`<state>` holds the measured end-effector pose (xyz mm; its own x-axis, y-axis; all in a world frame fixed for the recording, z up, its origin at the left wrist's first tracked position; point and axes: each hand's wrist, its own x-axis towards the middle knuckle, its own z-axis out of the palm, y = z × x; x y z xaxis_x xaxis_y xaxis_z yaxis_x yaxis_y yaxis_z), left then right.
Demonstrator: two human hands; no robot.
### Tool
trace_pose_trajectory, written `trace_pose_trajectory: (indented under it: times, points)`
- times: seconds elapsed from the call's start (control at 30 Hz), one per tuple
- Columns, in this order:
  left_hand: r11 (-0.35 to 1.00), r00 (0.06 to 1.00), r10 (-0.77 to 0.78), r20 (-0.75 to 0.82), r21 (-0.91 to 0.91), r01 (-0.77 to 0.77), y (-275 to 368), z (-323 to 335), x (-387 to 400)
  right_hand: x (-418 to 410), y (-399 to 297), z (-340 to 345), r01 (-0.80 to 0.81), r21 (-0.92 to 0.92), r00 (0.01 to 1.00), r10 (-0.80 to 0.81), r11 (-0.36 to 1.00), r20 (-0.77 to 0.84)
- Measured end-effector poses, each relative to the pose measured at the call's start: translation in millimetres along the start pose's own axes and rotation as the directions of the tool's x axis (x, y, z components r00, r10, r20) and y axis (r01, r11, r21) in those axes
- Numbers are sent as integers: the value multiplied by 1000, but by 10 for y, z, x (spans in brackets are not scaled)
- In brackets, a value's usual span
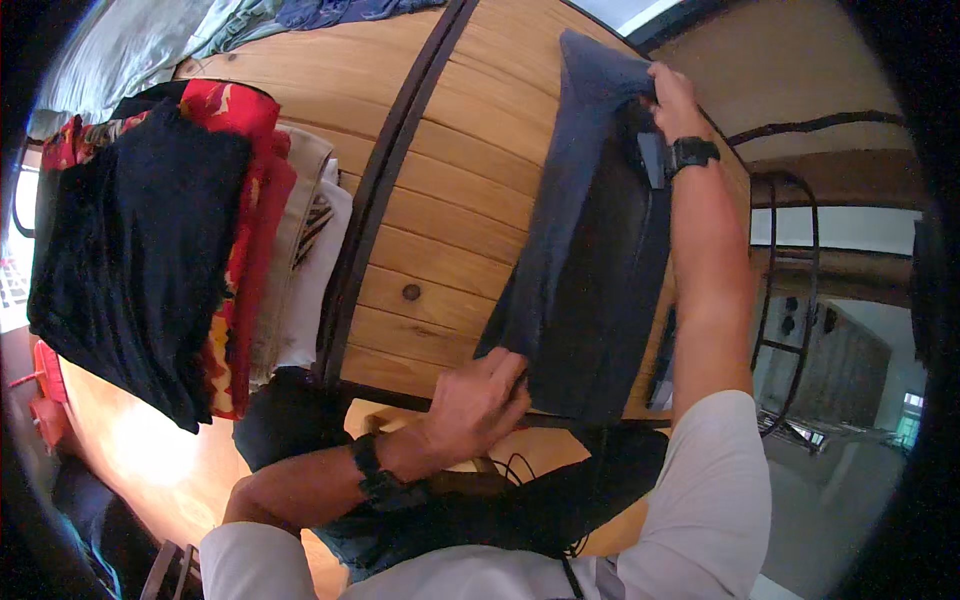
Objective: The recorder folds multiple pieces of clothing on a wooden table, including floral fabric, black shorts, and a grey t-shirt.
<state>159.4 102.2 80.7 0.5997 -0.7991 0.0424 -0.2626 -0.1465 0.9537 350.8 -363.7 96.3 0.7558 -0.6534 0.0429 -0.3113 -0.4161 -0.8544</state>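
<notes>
A dark blue-grey garment [592, 225], folded lengthwise, lies on the wooden slatted surface before me. My right hand [671, 101] grips its far end, near a small grey-blue patch on the cloth. At the near end my left hand [484, 405] pinches the garment's left edge between curled fingers. Both wrists wear black bands. To the left is a stack of folded clothes: a black garment [142, 255] on top, with red patterned cloth [251, 195], beige cloth [289, 247] and white cloth [322, 277] showing along its right side.
A dark metal bar [390, 165] divides the slatted wooden boards [450, 187]. Pale and blue cloths [247, 22] lie at the far left. A metal ladder frame [810, 300] stands at the right. A red plastic object [49, 390] is at lower left.
</notes>
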Motion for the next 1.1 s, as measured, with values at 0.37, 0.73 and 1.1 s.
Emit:
trace_pose_trajectory:
  times: [0.37,0.73,1.1]
  points:
    - [991,969,-119,214,88,102,-199,237,-3,-475,508,124,-237,-83,970,231,968,-77]
    - [993,962,95,256,37,-108,-113,183,91,-705,-192,211,-301,-125,954,297,946,-45]
    - [902,869,401,288,41,-430,-139,204,194,-590,41,91,-145,24,984,142,989,105]
